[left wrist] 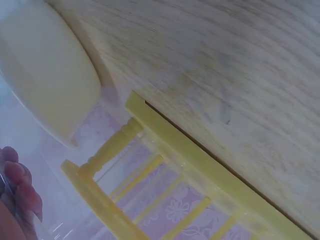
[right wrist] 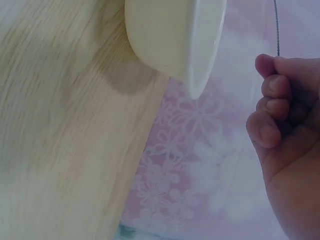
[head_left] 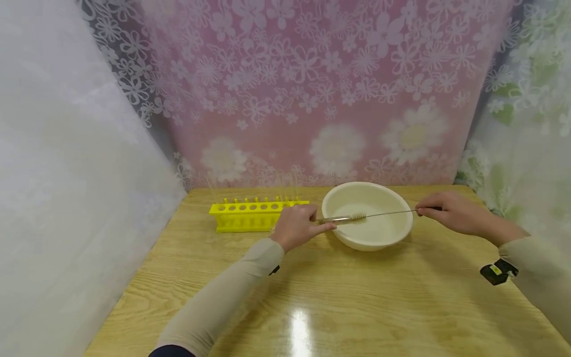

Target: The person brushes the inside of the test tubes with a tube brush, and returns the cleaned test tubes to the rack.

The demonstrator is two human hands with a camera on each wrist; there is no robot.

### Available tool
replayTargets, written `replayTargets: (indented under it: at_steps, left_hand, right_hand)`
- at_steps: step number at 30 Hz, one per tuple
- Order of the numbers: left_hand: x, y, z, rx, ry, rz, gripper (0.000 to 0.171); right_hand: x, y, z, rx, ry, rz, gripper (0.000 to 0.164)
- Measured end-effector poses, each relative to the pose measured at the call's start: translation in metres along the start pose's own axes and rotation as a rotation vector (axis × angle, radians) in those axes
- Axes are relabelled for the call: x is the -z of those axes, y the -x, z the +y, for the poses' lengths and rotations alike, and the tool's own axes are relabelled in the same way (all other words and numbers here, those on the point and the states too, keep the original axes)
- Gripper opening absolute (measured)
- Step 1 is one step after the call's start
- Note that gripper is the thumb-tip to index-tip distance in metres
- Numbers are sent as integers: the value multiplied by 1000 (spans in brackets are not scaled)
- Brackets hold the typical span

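Observation:
A clear glass test tube (head_left: 335,219) lies nearly level above the basin's left side, and my left hand (head_left: 295,225) grips it near its left end. At the tube's right end sits the bristle head of a test tube brush (head_left: 358,217); how far it reaches inside I cannot tell. My right hand (head_left: 452,212) pinches the brush's thin twisted wire handle (right wrist: 278,30) between thumb and forefinger, the other fingers curled. Beneath the tube and brush stands a cream basin (head_left: 374,230). In the left wrist view, only the fingers (left wrist: 25,192) of my left hand show at the edge.
Left of the basin, a yellow test tube rack (head_left: 245,209) holds several clear tubes, partly behind my left hand. Both stand toward the back of the wooden table (head_left: 339,292). A pink flowered curtain (head_left: 276,124) hangs behind, with pale sheets at both sides.

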State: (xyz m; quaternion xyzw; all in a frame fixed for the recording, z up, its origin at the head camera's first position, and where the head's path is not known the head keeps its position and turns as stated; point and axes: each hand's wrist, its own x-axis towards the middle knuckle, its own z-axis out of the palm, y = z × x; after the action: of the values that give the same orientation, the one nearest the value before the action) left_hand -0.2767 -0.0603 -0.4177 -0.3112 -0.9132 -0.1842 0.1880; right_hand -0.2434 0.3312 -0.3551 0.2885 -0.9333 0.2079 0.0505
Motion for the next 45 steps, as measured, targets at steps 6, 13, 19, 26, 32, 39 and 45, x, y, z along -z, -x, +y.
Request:
replayTargets:
  at_steps: [6, 13, 19, 26, 32, 39, 45]
  left_hand:
    - [2, -5, 3, -4, -2, 13, 54]
    - [3, -5, 4, 18, -47, 29, 55]
    - [1, 0, 3, 18, -43, 23, 54]
    - [-2, -9, 14, -8, -44, 13, 53]
    - [-5, -16, 29, -40, -116, -10, 59]
    - [-5, -15, 30, -31, -109, -23, 58]
    - [-6, -17, 31, -38, -42, -27, 58]
  right_hand:
    - [0, 2, 4, 8, 29, 43, 19]
    - [-5, -1, 0, 13, 15, 50, 17]
    - [-9, -4, -2, -8, -29, -15, 21]
    - [-23, -23, -22, -2, -30, -85, 21]
    - [-47, -47, -44, 91, -184, -166, 22]
    - [-48, -48, -41, 121, -248, -173, 20]
    - [-39, -39, -37, 110, -282, -175, 20]
